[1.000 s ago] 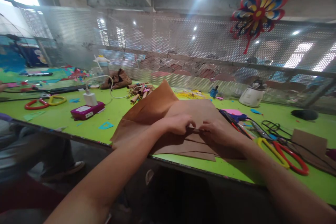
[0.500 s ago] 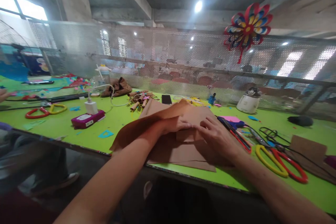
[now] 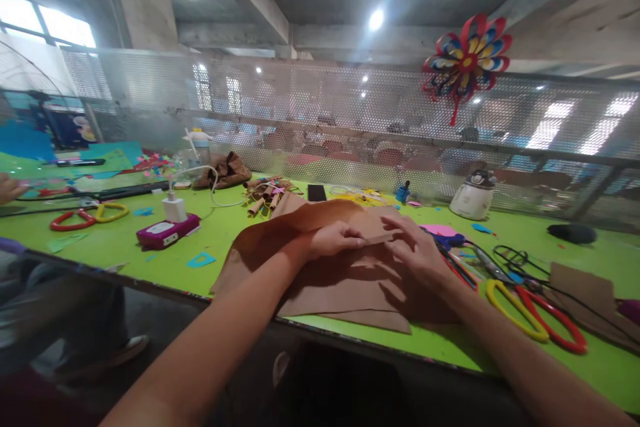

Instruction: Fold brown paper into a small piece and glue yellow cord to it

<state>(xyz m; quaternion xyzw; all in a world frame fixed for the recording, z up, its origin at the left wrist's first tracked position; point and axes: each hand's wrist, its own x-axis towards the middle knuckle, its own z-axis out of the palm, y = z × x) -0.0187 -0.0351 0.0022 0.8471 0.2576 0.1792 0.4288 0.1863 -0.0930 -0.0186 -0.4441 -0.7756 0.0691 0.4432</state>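
Sheets of brown kraft paper (image 3: 325, 293) lie at the table's front edge, the left side curling up over my left forearm. Between my hands is a small folded piece of brown paper (image 3: 379, 239), seen nearly edge-on just above the sheets. My left hand (image 3: 334, 241) pinches its left end between thumb and fingers. At the other end, my right hand (image 3: 413, 247) has its thumb and fingertips closed on the piece, the other fingers raised.
Scissors with yellow and red handles (image 3: 537, 313) lie to the right, by black cables and brown card (image 3: 580, 290). A purple power strip (image 3: 167, 230) with a white plug stands left. Paper rolls (image 3: 270, 193) lie behind. Another person's hand (image 3: 9, 188) shows far left.
The small folded piece has come up off the sheets and turned edge-on between my hands. My right hand has shifted slightly right, and the curled sheet's raised peak has dropped.
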